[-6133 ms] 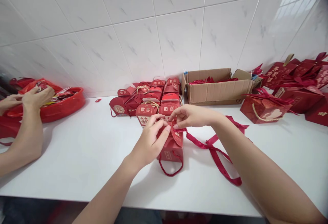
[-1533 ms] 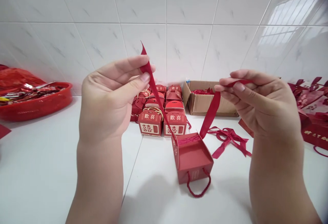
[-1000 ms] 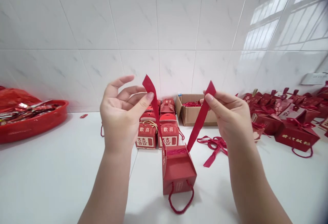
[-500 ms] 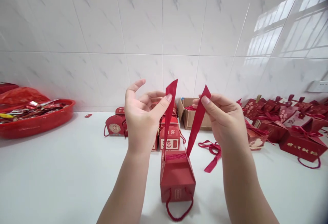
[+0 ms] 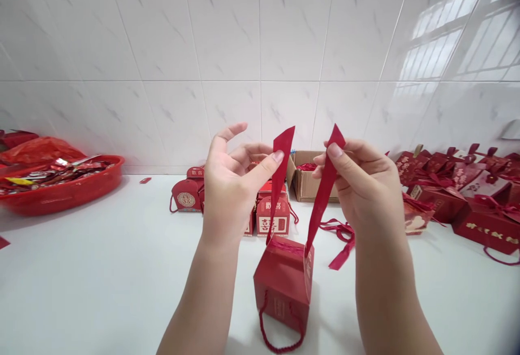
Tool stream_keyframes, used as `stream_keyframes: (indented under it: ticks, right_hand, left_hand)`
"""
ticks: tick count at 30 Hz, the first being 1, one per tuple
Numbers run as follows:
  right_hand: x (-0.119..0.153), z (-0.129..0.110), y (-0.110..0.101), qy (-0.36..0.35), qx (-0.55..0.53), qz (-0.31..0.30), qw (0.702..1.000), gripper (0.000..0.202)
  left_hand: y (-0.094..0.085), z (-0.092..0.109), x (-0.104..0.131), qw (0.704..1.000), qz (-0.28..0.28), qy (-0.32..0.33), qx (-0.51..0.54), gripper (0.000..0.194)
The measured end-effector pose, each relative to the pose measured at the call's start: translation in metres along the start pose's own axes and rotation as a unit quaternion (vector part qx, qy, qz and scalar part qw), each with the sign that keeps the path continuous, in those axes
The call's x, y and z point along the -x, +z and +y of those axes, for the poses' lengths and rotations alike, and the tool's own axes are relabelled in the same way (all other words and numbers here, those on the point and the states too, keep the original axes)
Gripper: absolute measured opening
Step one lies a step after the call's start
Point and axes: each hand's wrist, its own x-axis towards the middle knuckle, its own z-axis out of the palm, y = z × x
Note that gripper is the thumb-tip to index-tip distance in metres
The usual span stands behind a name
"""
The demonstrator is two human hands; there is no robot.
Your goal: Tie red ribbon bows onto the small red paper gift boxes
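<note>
My left hand (image 5: 239, 182) pinches one end of a red ribbon (image 5: 279, 182) between thumb and fingers, its little finger raised. The ribbon's other end is pinched in my right hand (image 5: 361, 182). Both ends rise, apart from each other, from the top of a small red gift box (image 5: 282, 279). That box appears slightly turned and tilted above the white table (image 5: 122, 279), and a twisted red cord handle (image 5: 280, 347) hangs on its near side. Whether its base touches the table I cannot tell.
Several red boxes with cord handles (image 5: 273, 217) stand behind my left hand. A cardboard carton (image 5: 312, 184) holds red ribbon. Loose ribbon (image 5: 341, 238) lies to its front right. Several ribboned boxes (image 5: 485, 222) crowd the right. A red basin (image 5: 81, 190) of wrapped items stands left.
Both hands have shifted a little to the right with the ribbon ends. The box's top has swung right, so the box is now turned and tilted.
</note>
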Motion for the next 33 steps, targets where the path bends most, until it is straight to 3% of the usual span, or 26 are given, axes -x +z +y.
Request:
stream_keyframes:
  ticks: [5,9,17,19,22,24,26,29,33]
  right_hand:
    - [0.005,0.002,0.01,-0.013,0.054,-0.03,0.998,0.006]
    - [0.008,0.002,0.012,-0.023,0.051,-0.094,0.994,0.018]
    - [0.005,-0.001,0.006,0.047,0.021,-0.164,0.985,0.014]
    - [0.002,0.003,0.004,0.095,-0.012,-0.172,0.981,0.016]
    - [-0.002,0.01,-0.001,0.123,-0.032,-0.171,0.977,0.017]
    - [-0.005,0.012,-0.006,0.101,-0.02,-0.19,0.976,0.018]
    - [-0.007,0.011,-0.012,0.048,0.026,-0.238,0.97,0.017]
    - [-0.009,0.008,-0.021,-0.047,0.16,-0.312,0.935,0.016]
    - [-0.008,0.008,-0.025,-0.117,0.31,-0.304,0.893,0.023]
  left_hand:
    - [0.009,0.002,0.006,1.0,-0.027,-0.012,-0.01,0.054]
    - [0.012,0.001,0.008,0.997,-0.06,-0.003,-0.044,0.056]
    - [0.009,0.0,0.007,0.994,-0.066,0.035,-0.082,0.052]
    - [0.004,0.001,0.004,0.99,-0.111,-0.004,-0.083,0.043]
    - [-0.006,0.002,-0.002,0.96,-0.235,-0.11,-0.106,0.019]
    - [-0.013,0.002,-0.007,0.928,-0.309,-0.165,-0.128,0.011]
    - [-0.019,-0.001,-0.011,0.914,-0.333,-0.188,-0.136,0.017]
    - [-0.023,-0.005,-0.016,0.925,-0.295,-0.198,-0.134,0.019]
    - [-0.023,-0.007,-0.016,0.939,-0.264,-0.175,-0.137,0.025]
